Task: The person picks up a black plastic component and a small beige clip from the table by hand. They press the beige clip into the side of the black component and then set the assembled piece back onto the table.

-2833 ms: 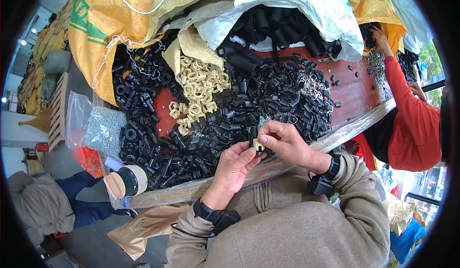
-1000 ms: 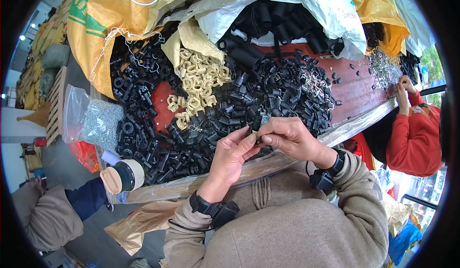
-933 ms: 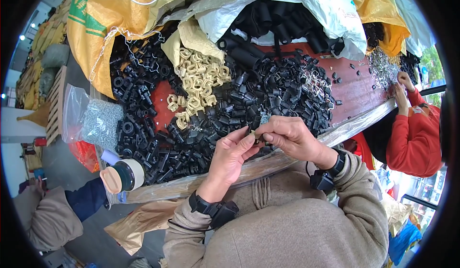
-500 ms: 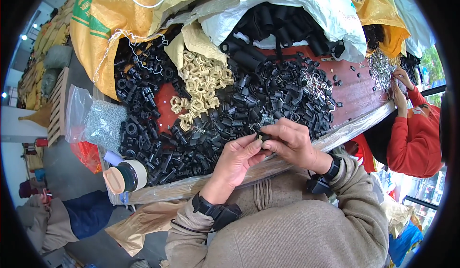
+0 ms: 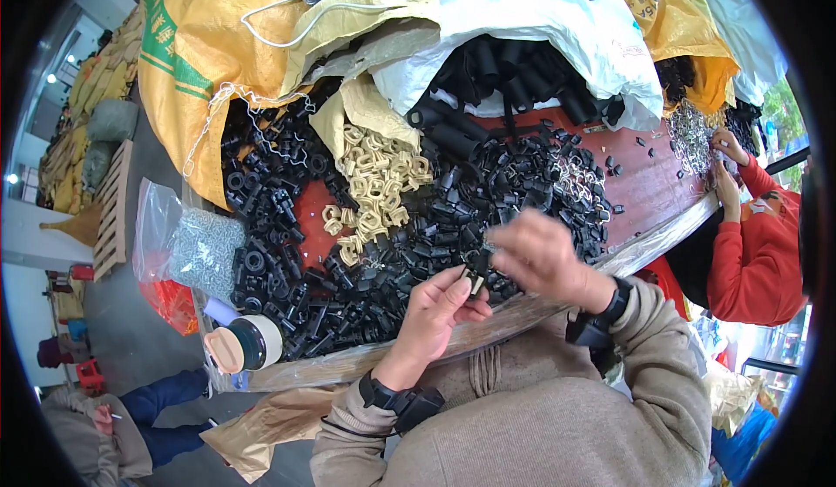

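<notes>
My left hand (image 5: 435, 308) pinches a small black plastic part (image 5: 475, 283) with a pale strip on it, between thumb and fingers above the table's near edge. Just to the right, my right hand (image 5: 547, 256) hovers apart from that part over the heap; motion smears its fingers, so what they hold, if anything, does not show. Beneath and beyond both hands spreads a heap of small black plastic parts (image 5: 514, 182). Cream-coloured plastic rings (image 5: 379, 182) lie left of it, spilling from a sack. Small metal clips (image 5: 579, 176) rest on the heap's right side.
Black cylinders (image 5: 488, 65) fill a white sack (image 5: 540, 0) at the back. To the left stand a lidded cup (image 5: 261, 341) and a clear bag of small metal pieces (image 5: 205, 248). A co-worker in a red top (image 5: 758, 252) handles metal pieces at the far right. Plastic film covers the table's wooden rim (image 5: 348, 367).
My right hand has come away from the small part and moved up and to the right. My left hand keeps its pinch on the part. The whole view has shifted slightly.
</notes>
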The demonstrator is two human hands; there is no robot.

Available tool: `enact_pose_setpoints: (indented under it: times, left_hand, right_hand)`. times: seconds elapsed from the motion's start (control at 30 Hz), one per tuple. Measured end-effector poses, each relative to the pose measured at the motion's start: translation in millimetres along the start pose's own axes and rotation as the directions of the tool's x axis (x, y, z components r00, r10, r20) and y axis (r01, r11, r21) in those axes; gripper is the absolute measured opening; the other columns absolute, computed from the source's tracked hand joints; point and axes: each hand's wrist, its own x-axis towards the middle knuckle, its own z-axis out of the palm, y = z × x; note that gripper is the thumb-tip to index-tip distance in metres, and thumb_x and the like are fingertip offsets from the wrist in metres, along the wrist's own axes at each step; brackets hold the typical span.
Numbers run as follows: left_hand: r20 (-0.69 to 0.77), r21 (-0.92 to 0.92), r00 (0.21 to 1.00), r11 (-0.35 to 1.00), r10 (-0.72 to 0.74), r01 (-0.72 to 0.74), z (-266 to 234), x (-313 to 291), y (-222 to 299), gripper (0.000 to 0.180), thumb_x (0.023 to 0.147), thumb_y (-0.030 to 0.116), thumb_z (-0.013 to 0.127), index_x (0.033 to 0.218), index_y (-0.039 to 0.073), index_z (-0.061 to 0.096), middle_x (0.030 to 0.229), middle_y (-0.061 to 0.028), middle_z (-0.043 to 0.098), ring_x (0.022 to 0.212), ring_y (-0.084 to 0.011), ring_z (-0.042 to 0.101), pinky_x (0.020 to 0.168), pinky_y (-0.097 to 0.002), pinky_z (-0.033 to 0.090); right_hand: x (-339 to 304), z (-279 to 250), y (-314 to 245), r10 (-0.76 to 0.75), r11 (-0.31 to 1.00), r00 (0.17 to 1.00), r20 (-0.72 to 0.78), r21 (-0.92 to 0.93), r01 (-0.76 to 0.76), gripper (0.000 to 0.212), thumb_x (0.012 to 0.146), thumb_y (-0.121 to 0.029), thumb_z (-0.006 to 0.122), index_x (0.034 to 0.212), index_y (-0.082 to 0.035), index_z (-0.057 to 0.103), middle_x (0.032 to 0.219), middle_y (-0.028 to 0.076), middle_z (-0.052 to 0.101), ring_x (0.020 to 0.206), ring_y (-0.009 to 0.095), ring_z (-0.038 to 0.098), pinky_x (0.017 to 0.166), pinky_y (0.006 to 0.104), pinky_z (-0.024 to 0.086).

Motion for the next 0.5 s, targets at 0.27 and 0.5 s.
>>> enact_pose_setpoints:
  times: [0.27,0.5]
  left_hand:
    - [-0.071,0.110,0.993,0.990,0.099,-0.090,-9,1,2,0.028,0.085,0.020,0.052,0.102,-0.002,0.051,0.089,-0.0115,0.060,0.073,-0.0166,0.061,0.062,-0.0223,0.050]
    - [-0.178,0.072,0.973,0.988,0.145,-0.134,-18,-4,12,0.032,0.083,0.017,0.055,0.109,-0.001,0.047,0.091,-0.0117,0.060,0.075,-0.0160,0.061,0.065,-0.0226,0.050]
  right_hand:
    - [70,29,96,0.224,0.839,0.951,0.213,-0.539,-0.077,0.028,0.070,-0.014,0.063,0.094,-0.003,0.054,0.084,0.014,0.055,0.073,0.032,0.052,0.065,0.0375,0.043]
    - [53,-35,70,0.395,0.918,0.913,0.098,-0.030,-0.395,0.036,0.077,-0.021,0.058,0.108,-0.004,0.050,0.084,0.007,0.054,0.076,0.016,0.055,0.067,0.0283,0.045]
